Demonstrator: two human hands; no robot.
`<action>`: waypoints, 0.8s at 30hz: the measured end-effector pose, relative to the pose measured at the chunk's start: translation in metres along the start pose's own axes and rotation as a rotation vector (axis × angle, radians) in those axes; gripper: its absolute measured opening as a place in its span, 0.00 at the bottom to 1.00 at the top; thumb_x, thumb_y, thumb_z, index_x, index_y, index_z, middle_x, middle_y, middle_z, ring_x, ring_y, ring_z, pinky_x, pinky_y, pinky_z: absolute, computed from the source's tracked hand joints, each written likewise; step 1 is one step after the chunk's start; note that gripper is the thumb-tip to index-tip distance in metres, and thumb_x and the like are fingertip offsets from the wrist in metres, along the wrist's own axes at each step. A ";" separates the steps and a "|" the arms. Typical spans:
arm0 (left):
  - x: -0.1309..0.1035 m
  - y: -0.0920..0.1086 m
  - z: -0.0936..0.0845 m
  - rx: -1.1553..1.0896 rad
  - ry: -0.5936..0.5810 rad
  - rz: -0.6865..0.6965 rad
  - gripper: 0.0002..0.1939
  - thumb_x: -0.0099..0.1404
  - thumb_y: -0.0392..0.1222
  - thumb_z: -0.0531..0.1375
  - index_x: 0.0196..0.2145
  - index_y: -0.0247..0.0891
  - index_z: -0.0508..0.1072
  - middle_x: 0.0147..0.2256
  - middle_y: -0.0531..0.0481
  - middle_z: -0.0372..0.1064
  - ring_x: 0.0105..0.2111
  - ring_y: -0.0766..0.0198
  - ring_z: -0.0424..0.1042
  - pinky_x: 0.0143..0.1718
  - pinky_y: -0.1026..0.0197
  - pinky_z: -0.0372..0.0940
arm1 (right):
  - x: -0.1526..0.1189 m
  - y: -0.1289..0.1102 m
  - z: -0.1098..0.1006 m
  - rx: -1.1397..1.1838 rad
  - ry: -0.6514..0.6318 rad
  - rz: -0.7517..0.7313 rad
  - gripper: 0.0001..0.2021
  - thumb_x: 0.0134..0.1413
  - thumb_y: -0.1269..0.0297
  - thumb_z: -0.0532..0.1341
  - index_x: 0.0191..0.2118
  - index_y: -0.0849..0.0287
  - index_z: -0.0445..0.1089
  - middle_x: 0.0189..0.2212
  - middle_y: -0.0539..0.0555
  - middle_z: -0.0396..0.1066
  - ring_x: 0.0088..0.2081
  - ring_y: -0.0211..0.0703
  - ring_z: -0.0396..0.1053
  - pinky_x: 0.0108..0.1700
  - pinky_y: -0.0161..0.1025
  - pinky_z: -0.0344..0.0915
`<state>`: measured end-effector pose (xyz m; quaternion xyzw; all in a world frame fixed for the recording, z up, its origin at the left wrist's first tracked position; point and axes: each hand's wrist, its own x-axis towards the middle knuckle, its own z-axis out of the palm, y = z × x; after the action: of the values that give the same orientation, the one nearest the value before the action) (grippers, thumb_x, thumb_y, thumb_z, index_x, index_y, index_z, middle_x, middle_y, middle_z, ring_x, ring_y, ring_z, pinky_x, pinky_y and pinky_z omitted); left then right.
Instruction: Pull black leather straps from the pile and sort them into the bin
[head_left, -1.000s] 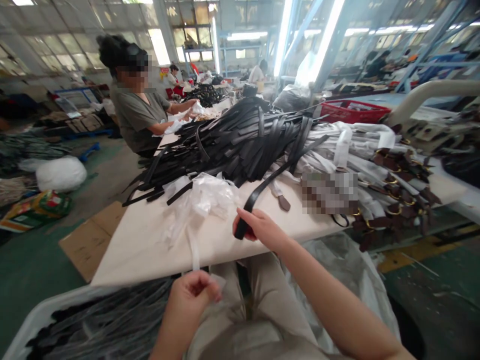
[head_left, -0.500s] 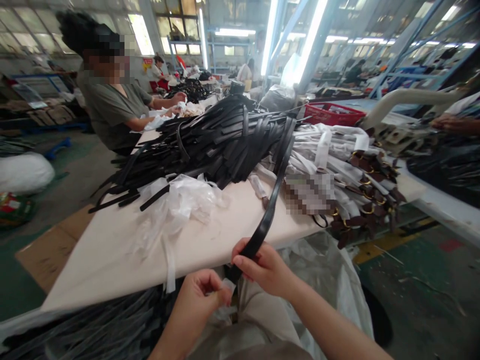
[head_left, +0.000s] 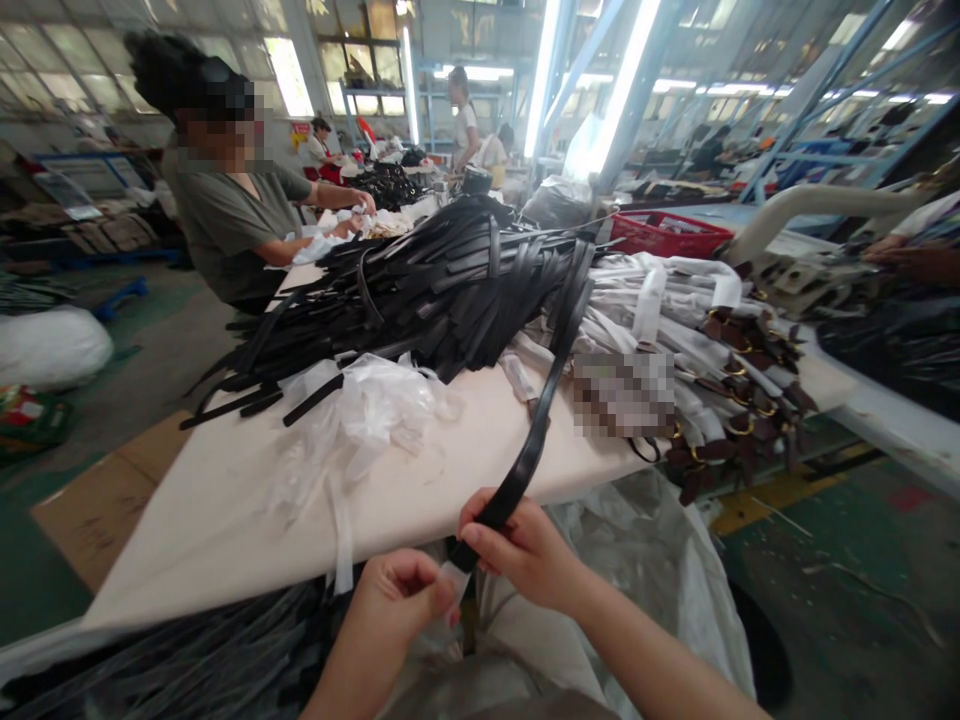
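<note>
We see a black belt strap (head_left: 537,430) pinched in the right hand (head_left: 525,548), its clear wrapper end (head_left: 453,577) pinched by the left hand (head_left: 397,600), below the table (head_left: 225,520) edge; heaped black straps (head_left: 420,290) and wrapped belts (head_left: 675,310) lie behind, a red basket (head_left: 664,232) beyond

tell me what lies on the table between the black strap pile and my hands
Crumpled clear plastic wrappers lie there on the table, then bare tabletop, in the head view.
</note>
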<state>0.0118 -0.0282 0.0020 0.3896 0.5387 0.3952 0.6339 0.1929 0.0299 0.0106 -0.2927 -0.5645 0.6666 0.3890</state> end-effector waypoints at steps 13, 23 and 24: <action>-0.003 0.025 0.012 0.092 -0.015 -0.009 0.29 0.49 0.67 0.69 0.28 0.33 0.78 0.24 0.48 0.74 0.27 0.63 0.69 0.31 0.64 0.62 | 0.004 0.010 0.004 0.199 0.038 0.045 0.25 0.57 0.43 0.61 0.46 0.62 0.76 0.20 0.46 0.58 0.21 0.32 0.51 0.22 0.30 0.48; -0.003 0.023 0.005 0.039 0.009 0.052 0.26 0.49 0.64 0.70 0.26 0.35 0.75 0.21 0.50 0.72 0.22 0.65 0.69 0.25 0.66 0.64 | 0.004 0.013 0.029 -0.071 -0.049 -0.038 0.23 0.64 0.48 0.55 0.50 0.61 0.73 0.23 0.49 0.65 0.22 0.34 0.61 0.26 0.32 0.58; -0.003 0.023 0.003 0.071 0.009 0.045 0.26 0.50 0.64 0.70 0.26 0.36 0.75 0.21 0.50 0.73 0.21 0.66 0.68 0.24 0.66 0.63 | 0.009 0.011 0.026 0.062 0.002 0.004 0.24 0.63 0.46 0.55 0.49 0.62 0.74 0.20 0.47 0.60 0.20 0.33 0.56 0.23 0.31 0.53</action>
<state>0.0125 -0.0228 0.0248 0.4221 0.5462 0.3918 0.6083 0.1647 0.0228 0.0053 -0.2823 -0.5426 0.6843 0.3970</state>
